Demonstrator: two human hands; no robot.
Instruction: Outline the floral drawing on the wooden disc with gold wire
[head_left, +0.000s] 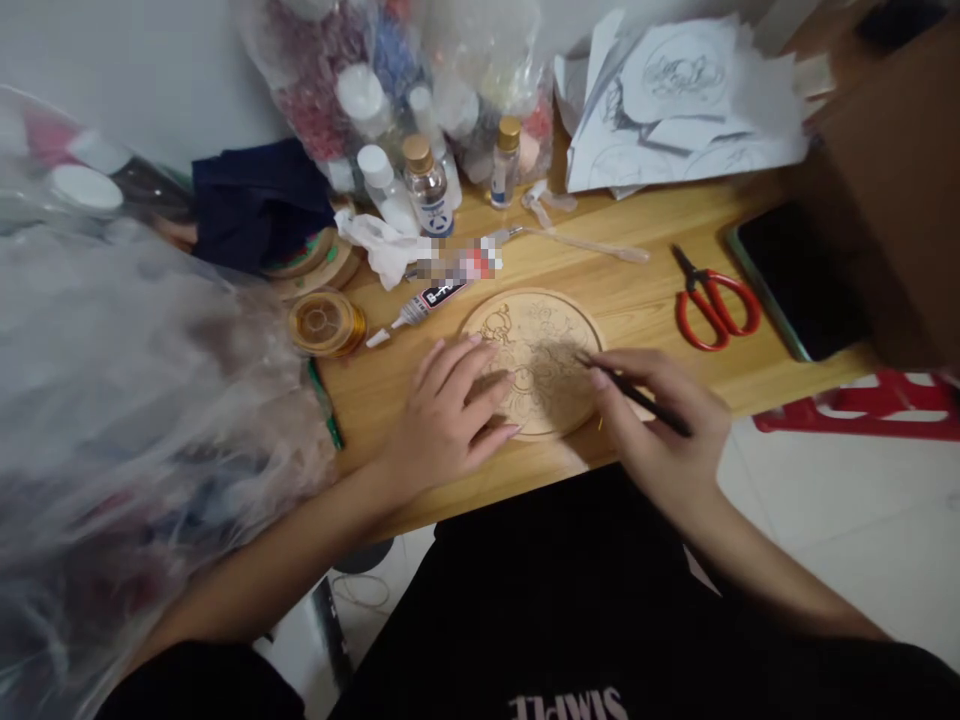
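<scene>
A round wooden plaque [544,310] with a line drawing on its face lies flat on the wooden table. My left hand [457,410] rests across its left side, fingers spread. In my right hand [664,415], pinched between thumb and fingers, is a thin dark tweezer-like or pen-like tool [645,397]; its exact kind is not clear. The tool's tip is at the plaque's right part, where a shadow falls over the drawing. Just beyond the plaque lies a glue tube [442,292], its white nozzle cap [378,338] pointing left.
Red-handled scissors [716,308] and a phone [795,285] lie to the right, beside a brown box [892,200]. Behind stand small bottles [429,190] and drawn paper sheets [679,95]. A wire spool [327,322] and a large plastic bag [150,400] are at left.
</scene>
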